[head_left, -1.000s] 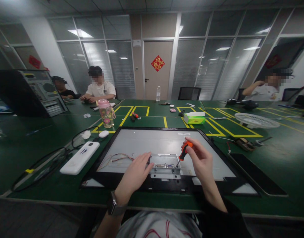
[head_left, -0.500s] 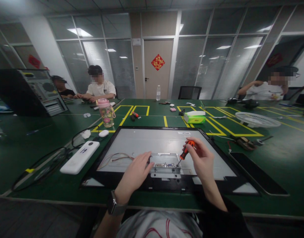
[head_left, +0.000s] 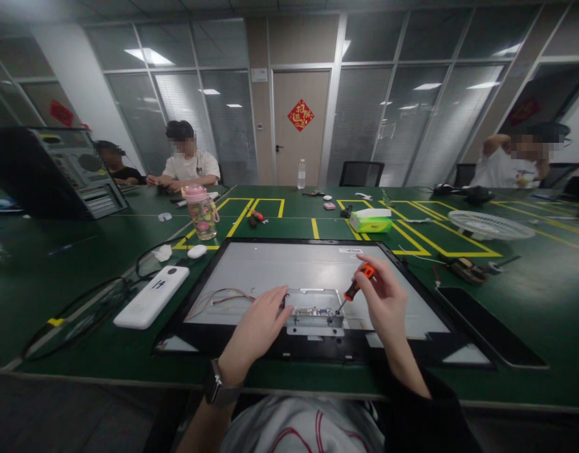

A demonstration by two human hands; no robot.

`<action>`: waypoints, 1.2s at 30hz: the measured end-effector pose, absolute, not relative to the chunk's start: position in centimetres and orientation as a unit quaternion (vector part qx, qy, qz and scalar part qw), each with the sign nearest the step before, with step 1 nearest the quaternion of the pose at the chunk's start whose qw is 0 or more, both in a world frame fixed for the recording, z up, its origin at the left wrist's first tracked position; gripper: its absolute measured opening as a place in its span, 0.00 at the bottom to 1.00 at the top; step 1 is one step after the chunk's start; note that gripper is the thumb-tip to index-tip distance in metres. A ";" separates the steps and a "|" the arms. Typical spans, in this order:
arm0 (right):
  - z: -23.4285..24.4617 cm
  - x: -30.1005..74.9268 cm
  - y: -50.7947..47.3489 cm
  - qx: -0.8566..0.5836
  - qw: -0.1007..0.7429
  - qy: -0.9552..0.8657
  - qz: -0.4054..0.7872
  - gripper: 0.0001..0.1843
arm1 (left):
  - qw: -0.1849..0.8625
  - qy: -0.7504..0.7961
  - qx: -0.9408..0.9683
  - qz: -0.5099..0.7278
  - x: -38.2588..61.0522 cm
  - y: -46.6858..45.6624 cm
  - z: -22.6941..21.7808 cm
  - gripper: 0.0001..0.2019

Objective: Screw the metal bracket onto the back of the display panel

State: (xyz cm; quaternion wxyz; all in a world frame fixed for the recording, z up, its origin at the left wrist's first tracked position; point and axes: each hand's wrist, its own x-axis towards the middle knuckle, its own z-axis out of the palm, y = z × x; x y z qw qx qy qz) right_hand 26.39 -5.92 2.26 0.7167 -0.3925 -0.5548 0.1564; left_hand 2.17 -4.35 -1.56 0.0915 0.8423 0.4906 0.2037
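A flat display panel (head_left: 275, 261) with a grey back and black frame lies in front of me. A metal bracket (head_left: 313, 330) with a row of ports sits near its front edge. My left hand (head_left: 256, 324) rests against the bracket's left end, fingers stretched out and thumb apart. In my right hand (head_left: 386, 299) is an orange-and-black screwdriver (head_left: 352, 290), held by its handle between thumb and fingers. Its shaft slants down to the left, with the tip at the right part of the bracket. Thin wires (head_left: 226, 293) run across the panel left of my left hand.
Left of the panel are a white power bank (head_left: 152, 297), black cables (head_left: 77, 318) and a pink-lidded bottle (head_left: 201, 214). A dark phone-like slab (head_left: 490, 327) lies to the right. Beyond are a green tissue pack (head_left: 371, 221) and a white round grille (head_left: 490, 226). Co-workers sit across the table.
The screwdriver's tip has shifted slightly left along the bracket, and its handle leans further right. My left hand stays at the bracket. A co-worker at right has raised an arm toward the head.
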 end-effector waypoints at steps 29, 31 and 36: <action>2.0 26.8 -6.0 -0.370 0.727 -0.550 0.182 0.09 | 0.087 0.489 0.843 0.208 2.2 -4.3 -1.6 0.22; 2.0 26.9 -6.0 -0.372 0.729 -0.551 0.162 0.07 | 0.086 0.490 0.841 0.210 2.2 -4.3 -1.6 0.21; 1.9 26.9 -6.1 -0.359 0.706 -0.569 0.223 0.14 | 0.085 0.490 0.841 0.212 2.2 -4.4 -1.7 0.22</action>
